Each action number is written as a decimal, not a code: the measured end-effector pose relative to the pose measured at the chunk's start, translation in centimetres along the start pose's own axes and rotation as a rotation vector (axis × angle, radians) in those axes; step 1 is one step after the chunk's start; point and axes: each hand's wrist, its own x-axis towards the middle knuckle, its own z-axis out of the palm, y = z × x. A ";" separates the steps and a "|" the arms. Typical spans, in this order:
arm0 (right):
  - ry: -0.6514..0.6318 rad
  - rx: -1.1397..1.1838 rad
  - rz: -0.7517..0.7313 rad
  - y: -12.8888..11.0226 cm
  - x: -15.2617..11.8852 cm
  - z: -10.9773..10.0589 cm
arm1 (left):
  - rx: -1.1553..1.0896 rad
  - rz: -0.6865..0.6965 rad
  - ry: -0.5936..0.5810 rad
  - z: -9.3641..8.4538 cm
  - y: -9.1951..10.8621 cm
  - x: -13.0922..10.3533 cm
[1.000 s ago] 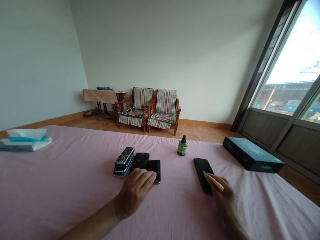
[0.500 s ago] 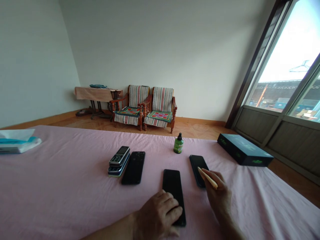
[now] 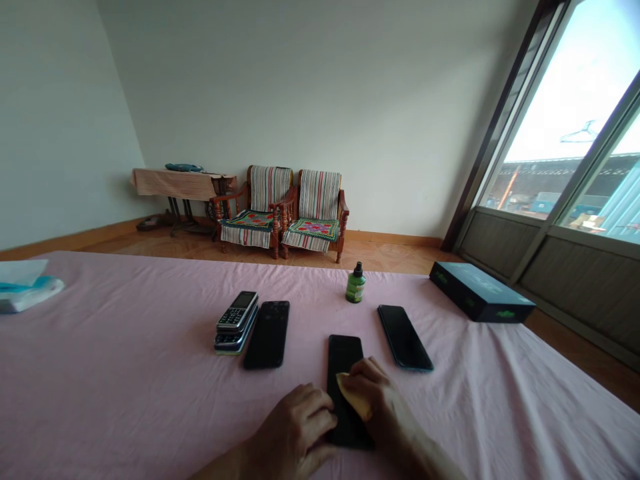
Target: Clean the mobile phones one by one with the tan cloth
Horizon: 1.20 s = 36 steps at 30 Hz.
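Note:
A black smartphone (image 3: pixel 345 348) lies flat on the pink cloth in front of me. My left hand (image 3: pixel 300 427), fingers curled, grips its lower left edge. Over the phone's right side, my right hand (image 3: pixel 377 400) is closed on a folded yellow cloth (image 3: pixel 354 398), which rests against the dark screen. The two hands partly cover the phone's lower half. Another black smartphone (image 3: pixel 405 338) lies to the right, touched by neither hand. Further left are a third smartphone (image 3: pixel 267 335) and a small stack of phones with a silver keypad phone (image 3: pixel 239 311) on top.
A green bottle with a black cap (image 3: pixel 355 283) stands behind the phones. A black box (image 3: pixel 481 291) sits at the right rear, and a tissue pack (image 3: pixel 30 293) at the far left. Beyond the pink-covered surface (image 3: pixel 125 373) stand two wooden chairs (image 3: pixel 313 207) and a covered table (image 3: pixel 173 184).
My right hand has moved left with the yellow cloth, from the right-hand smartphone onto the middle one. My left hand has slid off the screen to its left edge. The view has shifted slightly.

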 end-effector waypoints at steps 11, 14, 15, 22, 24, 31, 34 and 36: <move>-0.079 -0.225 0.107 -2.1 1.1 1.6 | 0.032 0.005 -0.044 -0.1 0.2 0.4; -0.066 -0.257 0.155 -1.1 3.1 2.5 | 0.047 0.023 -0.025 0.1 0.0 0.2; -0.065 -0.260 0.161 -0.6 3.8 2.8 | 0.051 0.033 -0.017 0.2 -0.1 0.2; -0.098 -0.242 0.144 2.5 7.1 4.0 | 0.074 0.051 0.001 0.9 -0.6 -0.1; -0.112 -0.236 0.128 2.3 6.8 3.8 | 0.079 0.040 -0.006 0.9 -0.6 0.0; -0.207 -0.144 0.064 -0.6 3.2 1.6 | 0.083 -0.049 -0.026 0.8 0.2 0.1; -0.213 -0.161 0.097 -0.3 3.6 1.6 | 0.069 -0.042 -0.029 0.6 0.4 0.1; -0.207 -0.206 0.123 0.4 4.7 2.0 | 0.061 -0.022 -0.019 0.6 0.3 0.1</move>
